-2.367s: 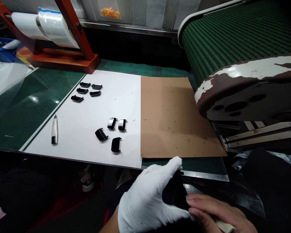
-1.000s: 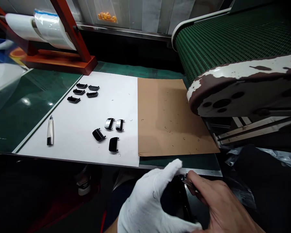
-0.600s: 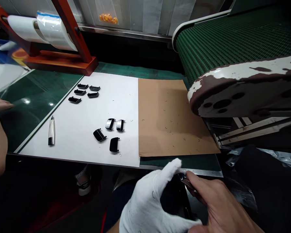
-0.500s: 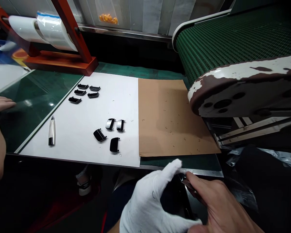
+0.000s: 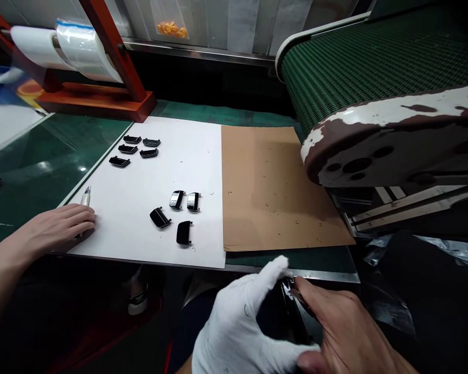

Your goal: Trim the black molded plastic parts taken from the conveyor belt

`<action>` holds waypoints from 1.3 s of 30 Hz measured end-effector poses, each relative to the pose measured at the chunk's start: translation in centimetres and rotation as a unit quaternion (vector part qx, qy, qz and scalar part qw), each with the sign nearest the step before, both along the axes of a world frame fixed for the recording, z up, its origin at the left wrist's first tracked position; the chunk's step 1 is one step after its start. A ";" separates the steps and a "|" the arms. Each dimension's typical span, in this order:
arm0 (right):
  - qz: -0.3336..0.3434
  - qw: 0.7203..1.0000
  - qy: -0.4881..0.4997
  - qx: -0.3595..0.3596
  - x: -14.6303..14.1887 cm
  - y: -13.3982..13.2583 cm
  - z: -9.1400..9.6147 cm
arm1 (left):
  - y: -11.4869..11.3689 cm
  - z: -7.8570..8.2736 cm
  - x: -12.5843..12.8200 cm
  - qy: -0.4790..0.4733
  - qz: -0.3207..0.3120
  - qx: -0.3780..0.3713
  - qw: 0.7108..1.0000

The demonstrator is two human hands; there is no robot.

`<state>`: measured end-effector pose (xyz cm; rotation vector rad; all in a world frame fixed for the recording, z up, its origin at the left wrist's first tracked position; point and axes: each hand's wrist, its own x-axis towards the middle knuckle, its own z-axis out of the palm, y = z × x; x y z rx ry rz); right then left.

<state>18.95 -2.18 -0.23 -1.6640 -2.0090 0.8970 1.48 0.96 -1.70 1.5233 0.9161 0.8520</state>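
Note:
My left hand, in a white cotton glove, grips a glossy black plastic part between thumb and fingers, below the table's front edge. A curled dark shaving sticks to the glove. My bare right hand is closed round a thin dark metal tool, its tip at the upper end of the part. Most of the tool is hidden by my fingers. On the white paper, several similar black parts lie in a near group, and several more black parts lie farther back.
At left, a co-worker's hand covers most of a pen-like knife. Brown cardboard with scattered shavings lies right of the paper. A green conveyor belt overhangs the right side; a wooden stand with film rolls stands back left.
The co-worker's hand has come in from the left onto the knife. A black part now shows on the green surface at far left. My hands and the held part have shifted slightly left.

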 end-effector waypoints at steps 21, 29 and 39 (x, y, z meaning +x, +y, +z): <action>-0.001 0.996 -0.032 0.083 -0.6 0.8 -0.1 | 0.1 -0.5 0.0 -0.085 0.010 -0.096 0.992; -0.010 0.998 -0.040 0.053 -0.9 1.0 0.6 | 0.4 0.4 0.2 -0.126 -0.009 -0.118 0.985; -0.002 0.998 -0.011 0.054 -0.7 0.8 0.2 | 0.7 1.1 0.2 -0.097 -0.016 -0.134 0.986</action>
